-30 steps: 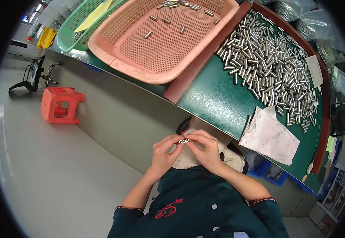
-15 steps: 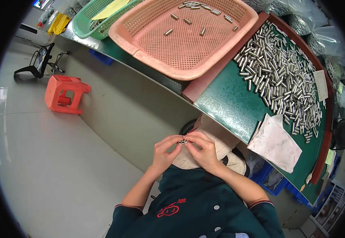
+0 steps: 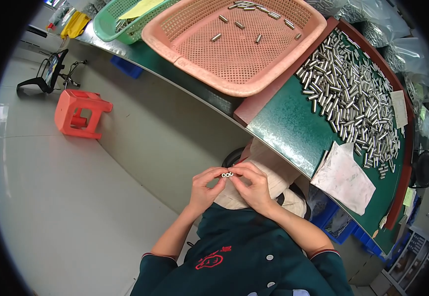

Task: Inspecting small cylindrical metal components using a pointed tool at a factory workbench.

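"How will your three metal tubes (image 3: 227, 174) handle?"
"Probably light, stiff and slippery; pinch them by their sides, leaving the open ends clear. They're side by side above your lap (image 3: 272, 159)."
"And your grip?"
"Your left hand (image 3: 204, 191) and right hand (image 3: 252, 188) pinch narrowly, fingertips holding the row from both sides."

Held tubes (image 3: 227, 174): shiny metal. Basket (image 3: 203, 77): perforated plastic. Tabletop (image 3: 284, 127): glossy, smooth. Rag (image 3: 345, 181): matt cloth.

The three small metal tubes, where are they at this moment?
In the head view, the tubes are near centre, slightly right, held between the left hand and right hand, off the green tabletop.
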### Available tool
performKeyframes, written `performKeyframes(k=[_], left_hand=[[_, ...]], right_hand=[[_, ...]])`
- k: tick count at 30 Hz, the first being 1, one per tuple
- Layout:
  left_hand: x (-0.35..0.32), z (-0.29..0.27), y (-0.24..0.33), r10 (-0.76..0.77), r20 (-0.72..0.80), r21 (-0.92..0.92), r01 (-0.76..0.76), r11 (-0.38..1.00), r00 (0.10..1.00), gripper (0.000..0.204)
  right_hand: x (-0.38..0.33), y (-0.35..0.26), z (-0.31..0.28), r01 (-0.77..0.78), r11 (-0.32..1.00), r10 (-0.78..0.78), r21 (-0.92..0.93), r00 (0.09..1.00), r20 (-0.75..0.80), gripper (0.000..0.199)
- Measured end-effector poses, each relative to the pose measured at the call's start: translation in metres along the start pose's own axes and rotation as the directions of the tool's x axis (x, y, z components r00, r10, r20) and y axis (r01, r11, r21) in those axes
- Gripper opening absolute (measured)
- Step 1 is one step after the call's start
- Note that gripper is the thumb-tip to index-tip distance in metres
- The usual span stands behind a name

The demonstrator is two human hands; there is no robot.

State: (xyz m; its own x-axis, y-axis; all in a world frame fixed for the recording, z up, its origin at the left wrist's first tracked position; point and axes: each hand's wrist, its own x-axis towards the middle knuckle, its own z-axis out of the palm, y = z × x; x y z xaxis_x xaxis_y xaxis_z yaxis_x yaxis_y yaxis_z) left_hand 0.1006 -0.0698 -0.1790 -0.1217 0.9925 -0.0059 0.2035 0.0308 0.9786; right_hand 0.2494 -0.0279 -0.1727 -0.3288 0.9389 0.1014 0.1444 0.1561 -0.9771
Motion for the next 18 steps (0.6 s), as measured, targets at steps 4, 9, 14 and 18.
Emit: performKeyframes(k=[4, 9, 14, 18], left_hand=[[0.0, 0.001, 0.001, -0.023, 0.016, -0.022, 0.024, 0.999, 1.0, 0.021], [0.0, 0.002, 0.002, -0.051, 0.04, -0.027, 0.052, 0.998, 0.998, 0.019], [-0.005, 0.001, -0.001, -0.143, 0.055, -0.197, 0.151, 0.969, 0.988, 0.017], [-0.003, 0.001, 0.013, -0.163, 0.085, -0.272, 0.18, 0.945, 0.983, 0.017]], right_hand=[[0.0, 0.001, -0.001, -0.018, 1.0, 0.018, 0.011, 1.0, 0.008, 0.019], [0.0, -0.002, -0.003, -0.069, 0.996, 0.068, 0.047, 0.998, 0.014, 0.019], [0.0, -0.007, -0.001, -0.095, 0.993, 0.094, 0.071, 0.995, 0.013, 0.019], [0.001, -0.017, -0.005, -0.067, 0.995, 0.068, 0.076, 0.998, -0.009, 0.017]])
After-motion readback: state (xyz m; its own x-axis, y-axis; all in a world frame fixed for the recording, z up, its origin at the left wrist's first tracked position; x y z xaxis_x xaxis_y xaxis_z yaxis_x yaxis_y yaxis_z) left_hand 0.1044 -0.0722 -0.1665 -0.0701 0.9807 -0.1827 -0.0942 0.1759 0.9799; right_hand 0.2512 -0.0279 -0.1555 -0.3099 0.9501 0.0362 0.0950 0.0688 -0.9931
